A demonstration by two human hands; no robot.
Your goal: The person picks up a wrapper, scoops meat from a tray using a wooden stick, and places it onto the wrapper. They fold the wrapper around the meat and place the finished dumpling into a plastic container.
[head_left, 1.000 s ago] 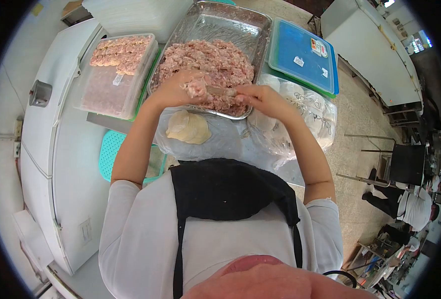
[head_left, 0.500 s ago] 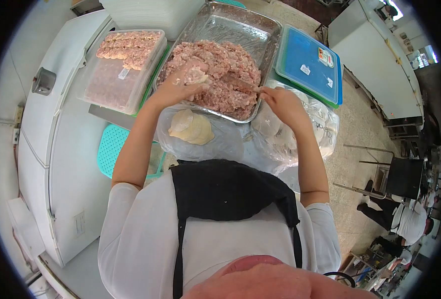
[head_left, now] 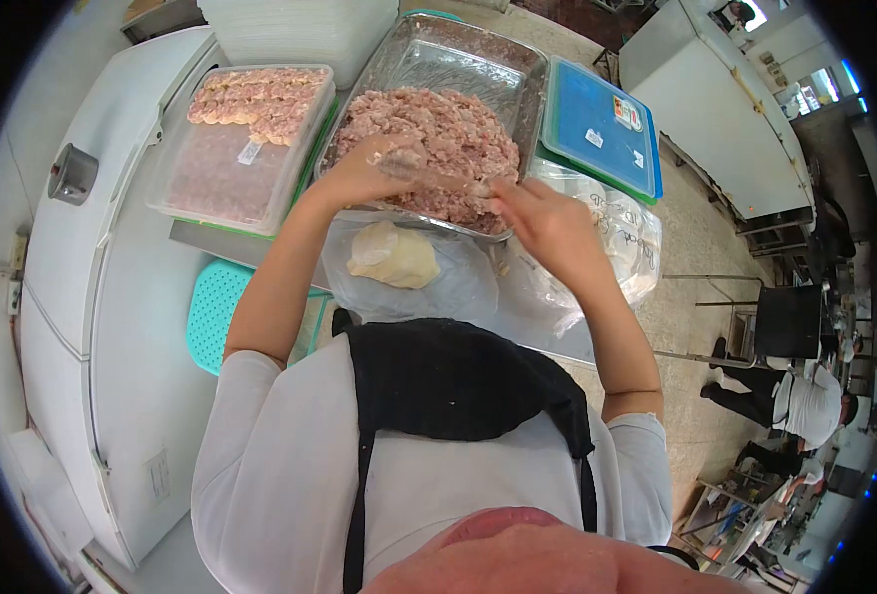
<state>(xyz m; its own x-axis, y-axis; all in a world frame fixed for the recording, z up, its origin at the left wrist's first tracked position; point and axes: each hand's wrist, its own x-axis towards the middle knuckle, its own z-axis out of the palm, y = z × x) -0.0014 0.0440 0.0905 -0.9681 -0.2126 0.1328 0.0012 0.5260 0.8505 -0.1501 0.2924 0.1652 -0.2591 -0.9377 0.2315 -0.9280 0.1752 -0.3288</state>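
Note:
My left hand [head_left: 367,174] is cupped closed around a dumpling wrapper with meat filling, over the near left part of a metal tray [head_left: 529,94]. In my closed right hand [head_left: 549,220] is the handle of a thin flat spatula [head_left: 443,179]. Its blade reaches left to the filling in my left hand, blurred there. A mound of raw minced meat [head_left: 438,117] lies in the tray below both hands. Nearer to me, a stack of pale round wrappers [head_left: 395,259] rests on a clear plastic bag [head_left: 463,287].
Left of the tray stands a clear plastic box [head_left: 210,183] with rows of filled dumplings. Blue lids [head_left: 597,119] and plastic-wrapped packs [head_left: 621,233] lie to the right. A turquoise basket [head_left: 215,307] sits lower left. Another person [head_left: 805,401] is far right.
The spatula has moved from the meat mound leftward to the filling in my left hand. My right hand has shifted slightly down and left with it. The camera view has shifted a little.

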